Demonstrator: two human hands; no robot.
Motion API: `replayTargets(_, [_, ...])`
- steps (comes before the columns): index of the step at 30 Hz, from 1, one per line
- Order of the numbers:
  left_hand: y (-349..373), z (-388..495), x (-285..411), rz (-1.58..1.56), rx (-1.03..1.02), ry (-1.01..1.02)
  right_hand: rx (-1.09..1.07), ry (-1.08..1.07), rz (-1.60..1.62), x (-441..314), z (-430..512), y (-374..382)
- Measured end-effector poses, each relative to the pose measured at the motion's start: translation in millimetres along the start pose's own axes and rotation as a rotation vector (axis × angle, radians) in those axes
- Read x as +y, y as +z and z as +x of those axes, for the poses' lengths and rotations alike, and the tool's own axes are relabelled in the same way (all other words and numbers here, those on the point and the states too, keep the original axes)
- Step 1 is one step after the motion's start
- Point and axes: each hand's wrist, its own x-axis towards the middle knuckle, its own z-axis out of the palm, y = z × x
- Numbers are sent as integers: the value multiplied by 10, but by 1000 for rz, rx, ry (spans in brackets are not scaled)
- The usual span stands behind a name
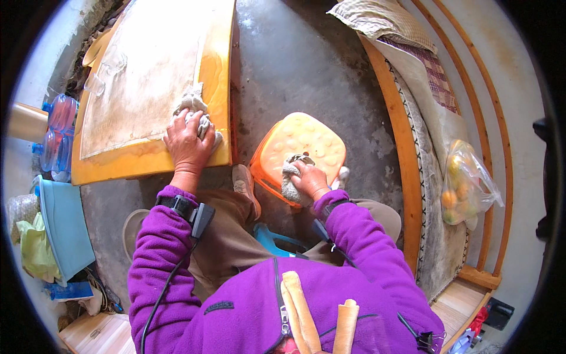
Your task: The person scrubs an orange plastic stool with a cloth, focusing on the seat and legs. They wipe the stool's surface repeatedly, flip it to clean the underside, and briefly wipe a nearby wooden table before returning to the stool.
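My left hand (189, 139) presses a crumpled grey cloth (193, 101) onto the near right corner of a wooden table (128, 161) with a yellow-brown border and a pale, stained top. In my right hand (308, 177) is a second grey cloth (292, 186), bunched against the near edge of an orange plastic stool (314, 137). The stool stands on the floor between my knees and has a bumpy seat. My right fingertips are partly hidden by the cloth.
Two clear cups (94, 84) stand at the table's left side. Blue-capped bottles (59, 113) and a light blue plastic bin (66, 230) are at left. On the right, a wooden bed frame (398, 150) holds bedding and a plastic bag of orange fruit (462, 190). Concrete floor (309, 66) lies between.
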Motion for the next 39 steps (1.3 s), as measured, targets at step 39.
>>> replayTargets(39, [-41,38,-32,-91,-31,64,196,38,44,217,1114,-201])
